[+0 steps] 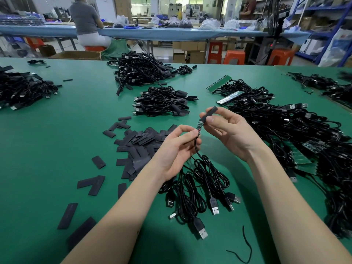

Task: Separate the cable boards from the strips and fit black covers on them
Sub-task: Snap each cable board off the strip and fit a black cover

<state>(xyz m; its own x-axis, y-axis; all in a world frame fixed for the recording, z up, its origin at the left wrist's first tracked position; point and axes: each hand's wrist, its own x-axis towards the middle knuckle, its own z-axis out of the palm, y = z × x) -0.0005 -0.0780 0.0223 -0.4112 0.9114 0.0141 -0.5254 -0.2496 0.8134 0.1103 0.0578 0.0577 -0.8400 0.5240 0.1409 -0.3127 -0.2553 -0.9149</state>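
My left hand [178,147] pinches a small green cable board [199,126] at its lower end, where its black cable [205,168] hangs down to the table. My right hand [226,130] pinches a black cover [209,113] between thumb and fingers, its lower mouth at the top end of the board. A pile of loose black covers [141,143] lies just left of my hands. Green strips [219,83] with boards and cables attached lie to the right.
A green table [57,140] carries several heaps of black cables: covered ones [162,101] ahead, more at far centre [141,69], left [21,88] and right [297,130]. Loose USB cables [200,197] lie under my wrists. A seated person [85,21] is at a far bench.
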